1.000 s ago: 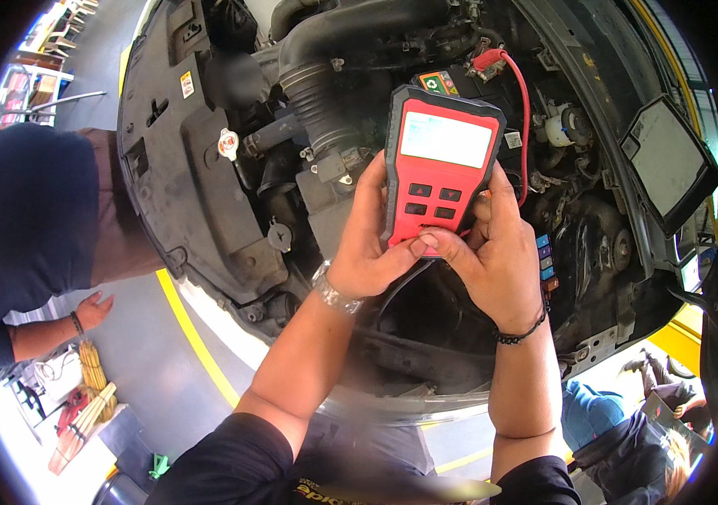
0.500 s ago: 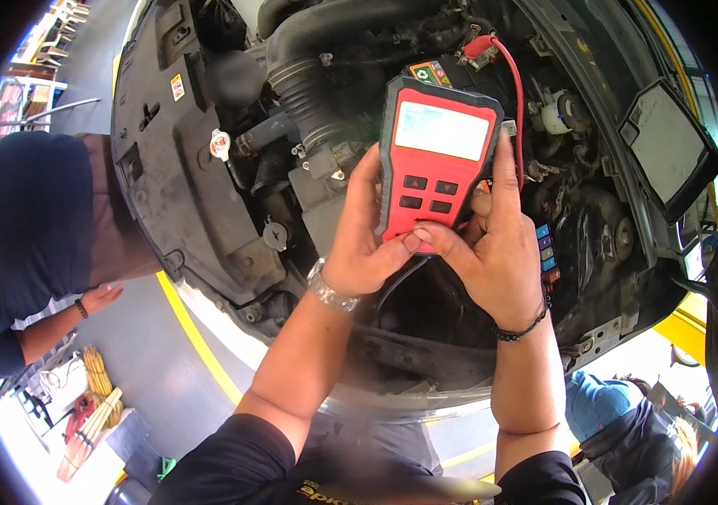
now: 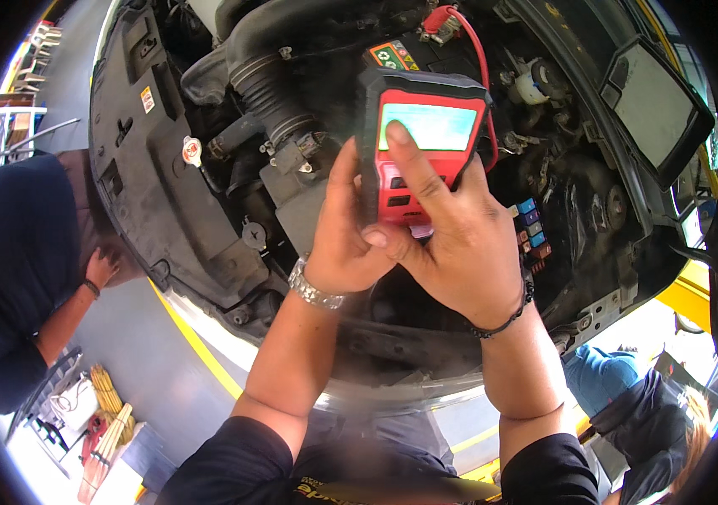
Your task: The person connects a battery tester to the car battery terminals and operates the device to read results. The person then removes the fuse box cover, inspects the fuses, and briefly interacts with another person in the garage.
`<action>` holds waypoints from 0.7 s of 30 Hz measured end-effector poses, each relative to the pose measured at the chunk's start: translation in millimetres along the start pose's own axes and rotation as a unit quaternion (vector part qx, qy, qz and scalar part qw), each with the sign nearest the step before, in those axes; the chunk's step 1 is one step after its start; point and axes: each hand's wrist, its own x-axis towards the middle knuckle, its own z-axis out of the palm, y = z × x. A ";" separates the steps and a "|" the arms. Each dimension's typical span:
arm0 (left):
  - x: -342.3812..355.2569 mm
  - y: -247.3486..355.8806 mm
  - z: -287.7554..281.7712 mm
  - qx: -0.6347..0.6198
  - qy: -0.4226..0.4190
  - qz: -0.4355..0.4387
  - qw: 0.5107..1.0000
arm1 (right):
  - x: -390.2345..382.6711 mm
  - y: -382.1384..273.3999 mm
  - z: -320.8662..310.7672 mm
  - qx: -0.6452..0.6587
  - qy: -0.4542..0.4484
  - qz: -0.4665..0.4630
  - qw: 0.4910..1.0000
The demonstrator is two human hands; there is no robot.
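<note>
My left hand (image 3: 344, 240) is wrapped round the left side and lower end of a red and black handheld battery tester (image 3: 441, 133) with a lit screen. With its thumb at the tester's lower end, my right hand (image 3: 470, 244) lays the index finger over the buttons, its tip on the screen's left part. Another right finger rests by the tester's right edge. Beyond the tester, a red clamp (image 3: 437, 20) with a red cable (image 3: 478, 49) grips a terminal of the car battery (image 3: 453, 61), partly hidden by the tester.
An open engine bay surrounds my hands, with a ribbed air intake hose (image 3: 268, 94), a radiator cap (image 3: 191, 151) and coloured fuses (image 3: 532, 225). A co-worker (image 3: 18, 252) stands at the left. Another person (image 3: 645, 421) is at the lower right.
My right index finger has moved from the tester's right edge onto its screen. The tester appears slightly further left and higher. The co-worker's hand at the left has risen towards their body.
</note>
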 end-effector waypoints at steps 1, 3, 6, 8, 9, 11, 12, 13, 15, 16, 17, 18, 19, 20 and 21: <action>-0.5 -0.7 1.3 -0.009 0.003 -0.008 1.000 | -0.1 -1.0 -1.1 -0.008 -0.011 0.000 1.000; -2.5 -0.7 2.0 -0.024 0.013 -0.025 0.999 | -1.1 -2.4 -4.8 -0.025 -0.034 0.000 0.999; -4.7 1.6 -2.1 -0.002 0.014 -0.029 0.999 | -2.0 -2.5 -8.3 -0.010 -0.039 0.006 0.999; -5.5 2.3 -4.9 -0.005 0.027 -0.031 0.999 | -1.8 -1.5 -6.8 0.024 -0.015 -0.006 1.000; -5.7 3.3 -7.2 0.005 0.029 -0.038 0.999 | -1.4 -0.5 -5.3 0.033 -0.010 -0.005 0.999; -6.5 4.5 -9.6 0.026 0.037 -0.044 0.998 | -0.6 2.1 -1.5 0.054 0.009 -0.018 0.998; -7.0 4.8 -9.9 0.037 0.043 -0.043 0.997 | -0.4 3.4 0.4 0.055 0.020 -0.029 0.998; -7.2 5.1 -9.9 0.049 0.048 -0.042 0.997 | -0.3 4.6 1.9 0.057 0.029 -0.037 0.997; -7.3 5.5 -9.0 0.041 0.056 -0.041 0.997 | -0.6 6.1 3.7 0.060 0.036 -0.042 0.997; -7.2 5.6 -8.3 0.039 0.060 -0.041 0.997 | -1.0 6.2 4.0 0.059 0.033 -0.038 0.997; -6.9 5.5 -7.4 0.021 0.053 -0.033 0.998 | -1.4 6.1 4.2 0.059 0.029 -0.035 0.997; -6.5 5.5 -6.5 0.005 0.046 -0.025 0.999 | -1.8 5.8 4.0 0.060 0.030 -0.037 0.997; -6.3 5.6 -5.9 -0.011 0.038 -0.017 0.999 | -2.4 5.3 3.8 0.061 0.030 -0.040 0.997; -6.0 5.8 -5.5 -0.010 0.042 -0.015 0.999 | -2.9 4.9 3.3 0.058 0.027 -0.037 0.997; -5.8 6.1 -5.5 -0.009 0.047 -0.013 0.999 | -3.9 4.3 2.8 0.089 0.027 -0.026 0.995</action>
